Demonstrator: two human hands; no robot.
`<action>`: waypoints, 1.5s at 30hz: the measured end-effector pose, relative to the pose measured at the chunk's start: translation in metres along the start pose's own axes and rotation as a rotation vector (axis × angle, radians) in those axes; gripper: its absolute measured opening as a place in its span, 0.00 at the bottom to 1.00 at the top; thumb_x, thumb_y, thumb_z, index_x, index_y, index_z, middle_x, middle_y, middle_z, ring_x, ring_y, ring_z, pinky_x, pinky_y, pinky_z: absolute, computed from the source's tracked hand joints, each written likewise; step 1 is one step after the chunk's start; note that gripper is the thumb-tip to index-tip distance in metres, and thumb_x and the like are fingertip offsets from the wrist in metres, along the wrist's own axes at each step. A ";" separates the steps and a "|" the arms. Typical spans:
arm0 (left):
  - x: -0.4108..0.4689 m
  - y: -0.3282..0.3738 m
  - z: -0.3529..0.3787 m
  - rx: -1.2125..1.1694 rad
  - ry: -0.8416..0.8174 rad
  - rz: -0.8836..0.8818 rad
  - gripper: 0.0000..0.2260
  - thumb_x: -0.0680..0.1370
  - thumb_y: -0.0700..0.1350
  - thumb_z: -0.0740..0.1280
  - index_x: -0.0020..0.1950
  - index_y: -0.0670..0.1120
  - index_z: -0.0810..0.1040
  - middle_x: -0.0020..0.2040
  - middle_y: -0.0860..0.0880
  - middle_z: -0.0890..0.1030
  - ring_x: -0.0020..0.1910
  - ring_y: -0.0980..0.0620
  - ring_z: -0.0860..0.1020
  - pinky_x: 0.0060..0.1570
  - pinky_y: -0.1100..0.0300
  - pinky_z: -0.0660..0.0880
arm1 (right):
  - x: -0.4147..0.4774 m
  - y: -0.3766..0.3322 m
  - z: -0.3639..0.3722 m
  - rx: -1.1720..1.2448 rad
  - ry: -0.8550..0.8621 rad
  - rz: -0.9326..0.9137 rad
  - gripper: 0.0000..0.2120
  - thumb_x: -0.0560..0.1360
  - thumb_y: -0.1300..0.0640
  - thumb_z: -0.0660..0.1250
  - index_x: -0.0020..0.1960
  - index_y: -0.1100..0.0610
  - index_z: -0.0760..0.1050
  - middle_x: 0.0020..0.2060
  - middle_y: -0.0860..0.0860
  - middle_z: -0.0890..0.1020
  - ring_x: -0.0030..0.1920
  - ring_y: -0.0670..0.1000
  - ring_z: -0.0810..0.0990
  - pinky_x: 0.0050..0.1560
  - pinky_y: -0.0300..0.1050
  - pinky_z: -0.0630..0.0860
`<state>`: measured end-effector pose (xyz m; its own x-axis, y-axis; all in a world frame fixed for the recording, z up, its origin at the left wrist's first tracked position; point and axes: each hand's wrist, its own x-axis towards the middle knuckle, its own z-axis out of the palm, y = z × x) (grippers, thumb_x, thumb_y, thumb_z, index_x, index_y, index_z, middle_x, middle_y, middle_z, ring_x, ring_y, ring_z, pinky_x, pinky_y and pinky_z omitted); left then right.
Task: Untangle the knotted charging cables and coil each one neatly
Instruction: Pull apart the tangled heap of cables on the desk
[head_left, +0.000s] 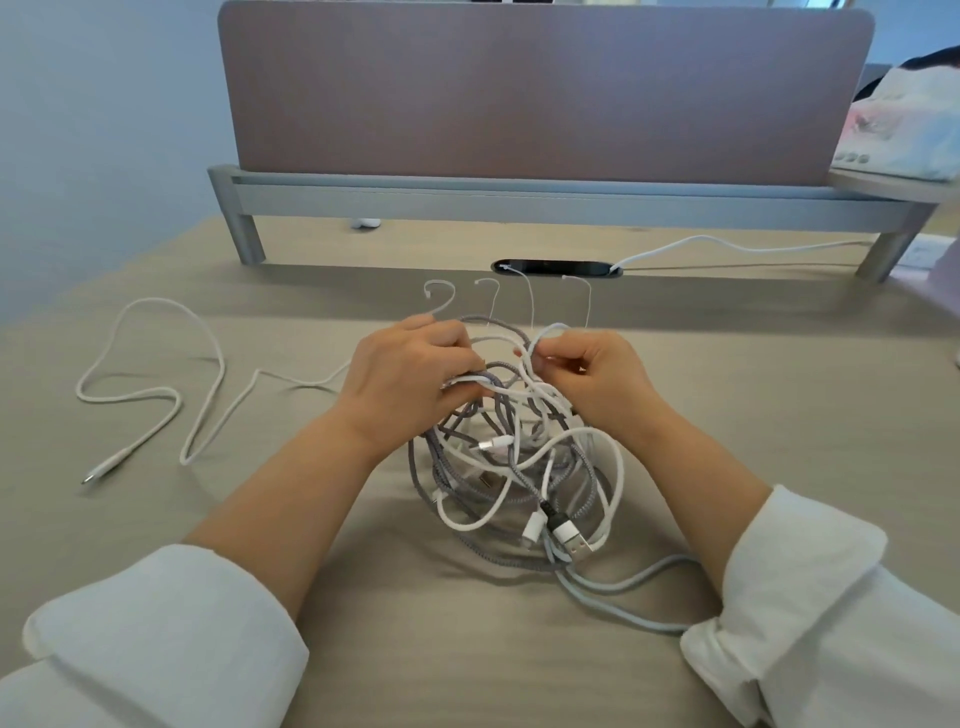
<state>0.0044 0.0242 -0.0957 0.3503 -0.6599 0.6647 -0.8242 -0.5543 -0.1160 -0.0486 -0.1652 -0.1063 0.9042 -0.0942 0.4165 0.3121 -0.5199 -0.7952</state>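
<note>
In desk slot (556, 268), white cable (691, 240), left hand (405, 374), right hand (597, 374) gripping tangle (519, 478)

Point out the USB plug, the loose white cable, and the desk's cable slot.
USB plug (566, 531), head view, white housing.
loose white cable (156, 300), head view, its far loop.
cable slot (558, 268), head view, black centre.

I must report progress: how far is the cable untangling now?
Early. One white cable lies mostly pulled out on the left, uncoiled. Left hand grips the tangle; right hand pinches a white loop. Grey, white and pale blue cables remain knotted; nothing is coiled.
</note>
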 end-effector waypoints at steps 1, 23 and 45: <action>0.000 -0.001 -0.001 0.000 -0.002 -0.015 0.13 0.71 0.57 0.63 0.36 0.52 0.83 0.34 0.55 0.79 0.32 0.52 0.75 0.30 0.67 0.63 | 0.002 0.003 -0.001 -0.050 0.041 0.040 0.10 0.73 0.64 0.67 0.36 0.53 0.79 0.28 0.48 0.74 0.28 0.41 0.68 0.34 0.34 0.67; -0.008 -0.025 -0.002 -0.138 -0.042 -0.412 0.11 0.69 0.52 0.72 0.47 0.48 0.85 0.39 0.57 0.71 0.36 0.53 0.70 0.31 0.67 0.61 | 0.004 0.010 -0.012 0.951 -0.094 0.493 0.14 0.71 0.74 0.50 0.40 0.65 0.72 0.26 0.53 0.77 0.26 0.49 0.75 0.28 0.37 0.72; -0.004 -0.022 -0.004 -0.880 -0.202 -0.823 0.06 0.73 0.44 0.70 0.36 0.47 0.79 0.21 0.55 0.64 0.25 0.56 0.59 0.26 0.69 0.59 | 0.011 0.023 -0.003 0.781 0.258 0.640 0.13 0.79 0.69 0.55 0.38 0.61 0.70 0.31 0.55 0.72 0.23 0.44 0.71 0.23 0.33 0.70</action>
<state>0.0188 0.0411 -0.0930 0.9078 -0.3845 0.1679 -0.3159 -0.3631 0.8766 -0.0325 -0.1803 -0.1188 0.9062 -0.3850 -0.1747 -0.0187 0.3762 -0.9263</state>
